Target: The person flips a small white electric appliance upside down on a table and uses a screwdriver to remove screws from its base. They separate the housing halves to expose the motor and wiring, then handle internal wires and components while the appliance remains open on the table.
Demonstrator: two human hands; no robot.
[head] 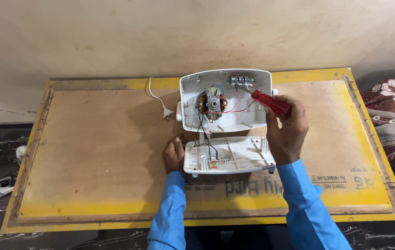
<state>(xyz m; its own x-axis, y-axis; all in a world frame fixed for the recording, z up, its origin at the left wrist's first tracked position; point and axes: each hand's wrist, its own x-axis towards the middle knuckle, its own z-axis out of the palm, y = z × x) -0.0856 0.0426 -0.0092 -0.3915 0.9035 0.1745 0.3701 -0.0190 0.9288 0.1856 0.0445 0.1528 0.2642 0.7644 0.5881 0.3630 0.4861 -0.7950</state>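
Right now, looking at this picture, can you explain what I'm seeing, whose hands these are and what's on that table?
There is one picture, taken by a camera worn on a person's head, looking down at their own two hands in blue sleeves. No machine is doing the work. They sit at a wooden table with a yellow edge. On it lies a small white appliance opened into two shells. The rear shell holds a motor with red and black wires. The front shell lies flat nearer the person. The left hand rests against the front shell's left edge. The right hand grips a red screwdriver, its tip pointing into the rear shell. A white plug on its cord lies to the left.
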